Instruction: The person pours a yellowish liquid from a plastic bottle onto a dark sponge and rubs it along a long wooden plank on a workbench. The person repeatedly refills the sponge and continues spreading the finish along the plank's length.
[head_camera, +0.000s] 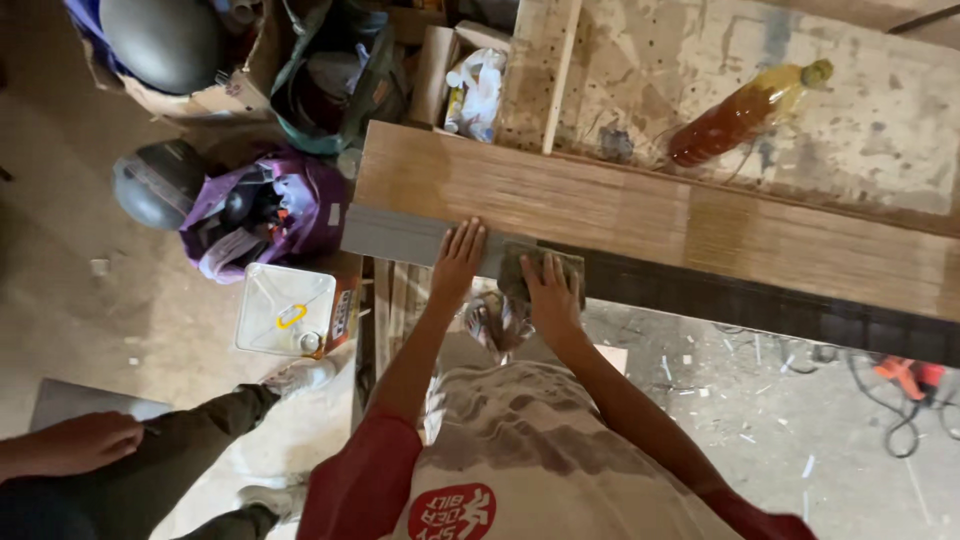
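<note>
Head view: a long wooden board (640, 215) runs across the frame from centre left to the right edge, its long axis tilting slightly downward to the right. Along its near edge runs a strip, grey at the left (395, 235) and dark toward the right. The left hand (458, 262) lies flat and open, fingers spread, pressing the grey part. Just beside it on the right, the right hand (548, 290) curls over a folded grey-green rag (520, 268) on the same edge. Both hands sit near the board's left end, so most of its length lies to their right. An amber bottle (745, 110) lies at upper right.
</note>
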